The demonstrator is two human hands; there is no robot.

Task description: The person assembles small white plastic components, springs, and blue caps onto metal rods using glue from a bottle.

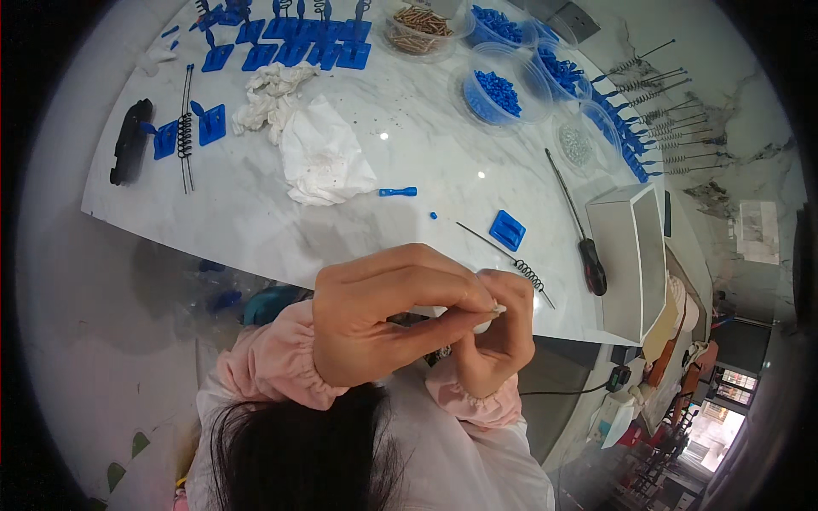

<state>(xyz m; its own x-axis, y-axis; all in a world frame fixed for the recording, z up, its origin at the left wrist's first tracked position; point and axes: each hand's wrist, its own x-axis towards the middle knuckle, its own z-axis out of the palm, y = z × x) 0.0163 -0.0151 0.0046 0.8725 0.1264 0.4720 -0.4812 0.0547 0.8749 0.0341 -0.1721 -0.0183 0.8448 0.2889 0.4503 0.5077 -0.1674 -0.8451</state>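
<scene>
Left hand (pixel 383 311) & right hand (pixel 498 328) pinched together on small white piece (pixel 492 313), held near body below marble table edge (pixel 256 247). Finished blue plastic clips w/ wire springs (pixel 656 111) lined at right; one thin coiled wire (pixel 524 268) loose nearby. Blue parts in clear tubs (pixel 498 89) left: work judged partway.

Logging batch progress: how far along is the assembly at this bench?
Done, apparently: a row of rods with springs laid out at the right edge, blue plates lined up at the top. In hand: left hand and right hand pinch something small and white together. Left: one loose spring rod, a blue plate and tubs of blue parts.
</scene>
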